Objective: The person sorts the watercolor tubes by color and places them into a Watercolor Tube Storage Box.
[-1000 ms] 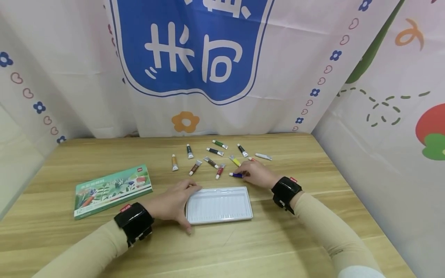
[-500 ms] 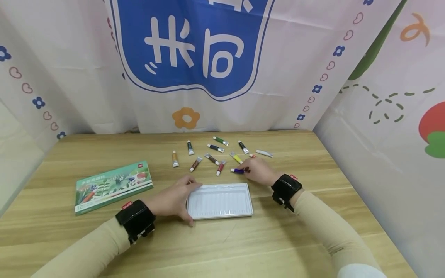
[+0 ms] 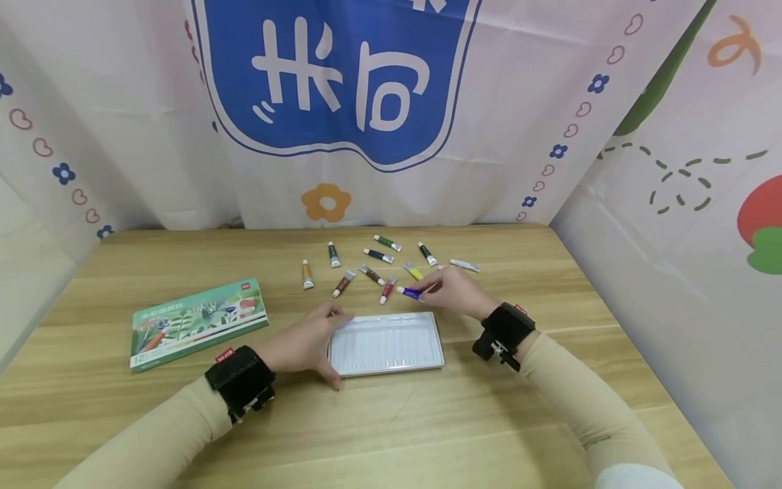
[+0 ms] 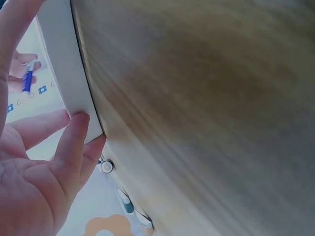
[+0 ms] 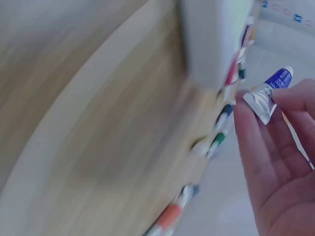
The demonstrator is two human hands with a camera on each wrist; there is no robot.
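Observation:
My right hand [image 3: 455, 292] pinches a blue paint tube [image 3: 411, 293] by its silver crimped end, its white cap pointing left, above the table. The right wrist view shows this tube [image 5: 278, 81] between thumb and fingers. My left hand [image 3: 305, 343] grips the left end of a white ribbed plastic tray [image 3: 387, 343], thumb at the near corner and fingers at the far one. In the left wrist view, fingertips press the tray's side wall [image 4: 66, 64]. Beyond the tray lie a red tube [image 3: 387, 291], a brown tube [image 3: 343, 284] and a yellow tube [image 3: 413, 272].
A green paint box [image 3: 198, 322] lies flat at the left. Several more tubes are scattered toward the back, among them an ochre tube [image 3: 307, 275], a green tube [image 3: 387, 242] and a white tube [image 3: 464, 265]. A printed cloth [image 3: 391, 197] hangs behind the table.
My right hand has lifted the blue tube off the table and brought it slightly left. My left hand keeps its grip on the tray. The head view has tilted down a little.

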